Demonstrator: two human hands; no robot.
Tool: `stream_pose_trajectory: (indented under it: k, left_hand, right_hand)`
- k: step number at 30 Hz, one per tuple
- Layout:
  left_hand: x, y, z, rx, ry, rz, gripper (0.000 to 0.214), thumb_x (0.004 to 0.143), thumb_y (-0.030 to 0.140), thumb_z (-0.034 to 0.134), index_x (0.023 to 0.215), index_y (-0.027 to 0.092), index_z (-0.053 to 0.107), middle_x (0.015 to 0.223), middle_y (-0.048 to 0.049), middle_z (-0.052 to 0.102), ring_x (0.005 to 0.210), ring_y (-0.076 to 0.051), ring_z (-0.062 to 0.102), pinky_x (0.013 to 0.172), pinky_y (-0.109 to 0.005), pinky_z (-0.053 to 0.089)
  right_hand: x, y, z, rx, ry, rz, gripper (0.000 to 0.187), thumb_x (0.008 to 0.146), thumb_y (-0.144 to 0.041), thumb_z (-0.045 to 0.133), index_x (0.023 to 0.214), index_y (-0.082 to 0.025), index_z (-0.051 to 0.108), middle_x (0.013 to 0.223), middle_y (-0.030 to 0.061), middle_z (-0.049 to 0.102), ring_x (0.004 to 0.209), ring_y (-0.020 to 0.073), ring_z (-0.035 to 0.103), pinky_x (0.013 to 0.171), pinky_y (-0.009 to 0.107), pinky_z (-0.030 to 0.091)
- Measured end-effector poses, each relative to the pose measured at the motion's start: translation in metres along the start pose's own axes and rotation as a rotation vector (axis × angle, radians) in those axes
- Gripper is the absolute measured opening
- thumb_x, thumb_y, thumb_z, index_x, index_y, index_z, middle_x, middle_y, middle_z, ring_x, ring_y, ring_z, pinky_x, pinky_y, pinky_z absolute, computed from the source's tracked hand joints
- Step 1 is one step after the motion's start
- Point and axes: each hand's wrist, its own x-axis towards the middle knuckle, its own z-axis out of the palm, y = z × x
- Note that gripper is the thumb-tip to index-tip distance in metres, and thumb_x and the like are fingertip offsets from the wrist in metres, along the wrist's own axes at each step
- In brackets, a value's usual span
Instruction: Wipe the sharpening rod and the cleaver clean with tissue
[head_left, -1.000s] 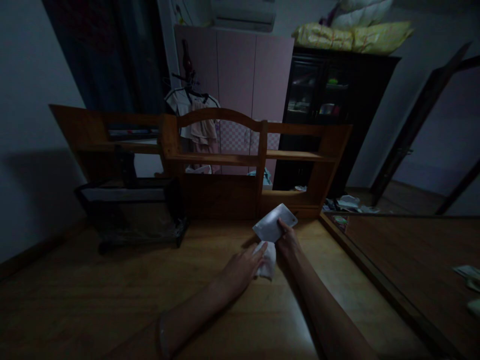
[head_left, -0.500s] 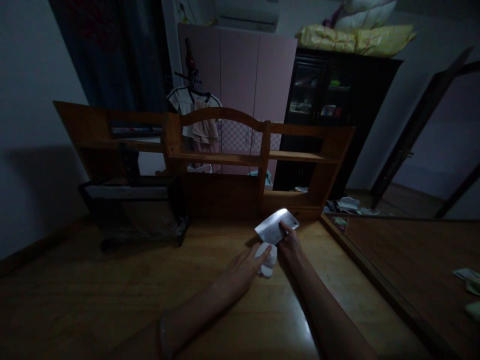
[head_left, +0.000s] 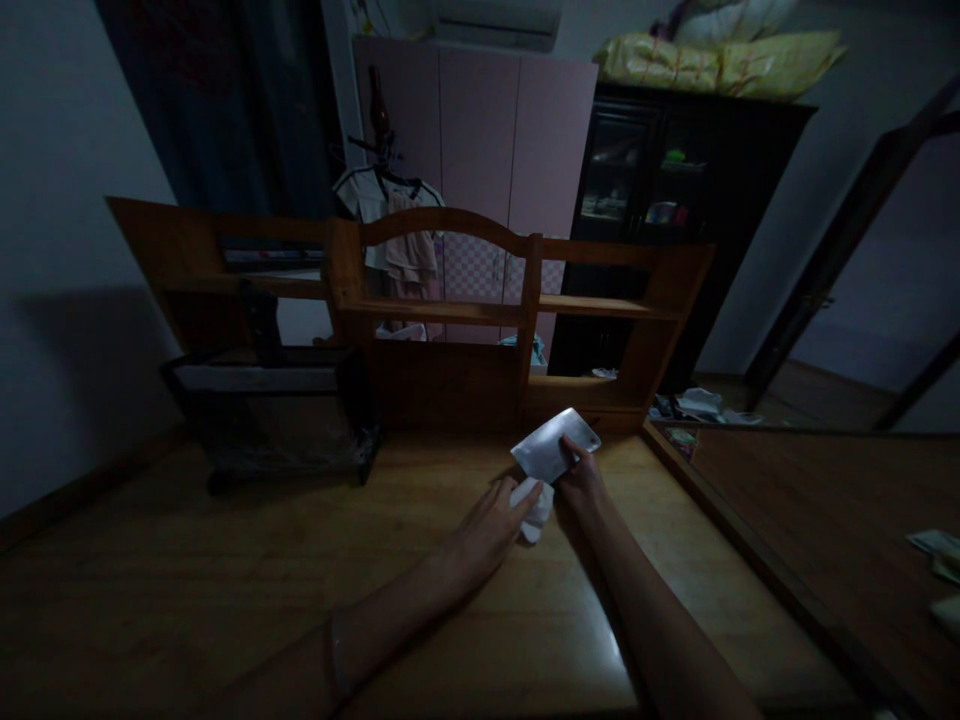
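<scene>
My right hand (head_left: 579,484) is closed around the handle of a cleaver, whose wide shiny blade (head_left: 551,446) tilts up and to the left above the wooden desk (head_left: 300,590). My left hand (head_left: 491,528) pinches a crumpled white cloth (head_left: 534,510) against the lower edge of the blade. Both forearms reach in from the bottom of the picture. The handle itself is hidden in my right fist.
A wooden shelf unit (head_left: 450,310) stands along the desk's back edge. A dark wire basket (head_left: 277,415) sits at the left of it. A lower wooden surface (head_left: 825,520) lies to the right. Behind are a pink wardrobe (head_left: 480,150) and a black glass cabinet (head_left: 660,200).
The cloth in my left hand has slid up closer under the blade. The cleaver has shifted slightly up and right. The view has tilted a little.
</scene>
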Motion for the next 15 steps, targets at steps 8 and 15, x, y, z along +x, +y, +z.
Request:
stream_pose_trajectory:
  k: [8, 15]
  left_hand:
    - [0.003, -0.004, -0.014, 0.111, 0.066, -0.013, 0.065, 0.083, 0.012, 0.052, 0.141, 0.034, 0.030, 0.113, -0.0066, 0.048, 0.103, -0.022, 0.049, 0.088, -0.036, 0.044]
    - [0.002, -0.004, -0.022, 0.203, 0.118, -0.058, 0.059, 0.087, 0.011, 0.046, 0.140, 0.034, 0.032, 0.108, -0.0051, 0.050, 0.097, -0.020, 0.052, 0.083, -0.031, 0.045]
  right_hand:
    - [-0.007, 0.000, 0.012, -0.038, -0.161, -0.092, 0.016, 0.073, -0.020, 0.067, 0.088, -0.020, 0.064, 0.079, 0.0013, 0.072, 0.070, 0.0194, 0.068, 0.071, 0.033, 0.056]
    - [-0.018, 0.006, 0.029, -0.061, -0.218, -0.189, 0.026, 0.072, -0.022, 0.069, 0.096, -0.022, 0.061, 0.083, 0.0003, 0.071, 0.080, 0.0222, 0.068, 0.075, 0.037, 0.056]
